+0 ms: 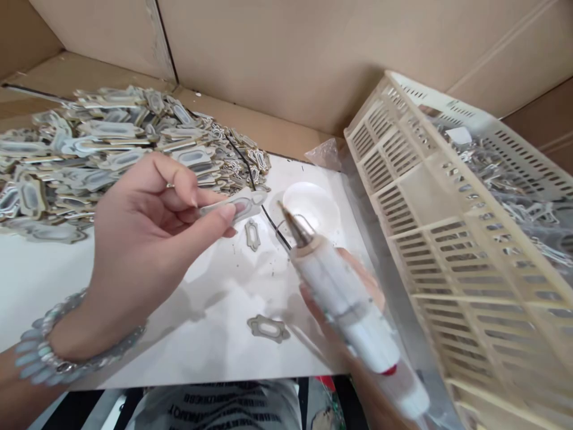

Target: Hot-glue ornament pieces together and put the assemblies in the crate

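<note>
My left hand [143, 239] pinches a flat grey frame-shaped piece [239, 206] between thumb and fingers, above the white work board [188, 340]. A beaded bracelet [49, 352] circles that wrist. My right hand [358, 298] grips a white syringe-like applicator [344, 298] with a metal tip [290, 224]; the tip points up-left and sits a short way right of the held piece. Two loose frame pieces lie on the board, one [252, 234] below the held piece and another [269, 328] nearer me.
A large heap of the same grey pieces [102, 143] covers the back left. A small white dish [313, 206] sits behind the applicator tip. A cream slotted plastic basket [447, 239] holding more pieces stands tilted at right. Cardboard walls [290, 60] close off the back.
</note>
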Action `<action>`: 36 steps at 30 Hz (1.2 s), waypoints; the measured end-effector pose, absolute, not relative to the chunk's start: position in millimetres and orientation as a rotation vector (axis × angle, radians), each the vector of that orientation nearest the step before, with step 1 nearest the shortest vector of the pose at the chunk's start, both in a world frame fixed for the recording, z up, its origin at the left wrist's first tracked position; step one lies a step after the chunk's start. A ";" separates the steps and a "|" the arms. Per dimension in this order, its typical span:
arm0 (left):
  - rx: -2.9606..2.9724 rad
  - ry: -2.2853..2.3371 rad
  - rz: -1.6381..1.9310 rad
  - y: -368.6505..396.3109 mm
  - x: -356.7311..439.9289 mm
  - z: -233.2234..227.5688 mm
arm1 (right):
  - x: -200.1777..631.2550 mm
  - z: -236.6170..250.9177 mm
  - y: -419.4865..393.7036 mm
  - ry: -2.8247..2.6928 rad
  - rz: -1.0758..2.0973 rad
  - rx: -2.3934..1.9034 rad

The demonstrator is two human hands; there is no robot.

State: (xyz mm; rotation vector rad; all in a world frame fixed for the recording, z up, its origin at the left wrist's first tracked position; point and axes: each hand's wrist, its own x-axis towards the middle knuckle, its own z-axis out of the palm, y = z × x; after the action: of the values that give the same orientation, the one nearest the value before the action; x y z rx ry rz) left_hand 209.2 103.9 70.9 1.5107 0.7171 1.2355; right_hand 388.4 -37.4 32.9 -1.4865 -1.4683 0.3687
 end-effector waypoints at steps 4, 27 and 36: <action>1.521 0.713 1.282 105.3 207.7 73.6 | 381.4 36.6 -31.1 -1.537 0.232 -1.474; 1.594 0.788 1.364 98.1 208.4 75.3 | 383.5 41.5 -20.3 -1.624 0.152 -1.525; 1.583 0.835 1.359 94.1 208.3 79.1 | 382.3 40.0 -22.8 -1.626 0.146 -1.548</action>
State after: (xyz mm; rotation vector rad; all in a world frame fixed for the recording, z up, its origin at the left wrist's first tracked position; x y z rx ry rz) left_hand 208.3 94.1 79.1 1.5832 0.8348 1.3591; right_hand 382.3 -22.8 40.0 -1.5478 -1.6257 0.1457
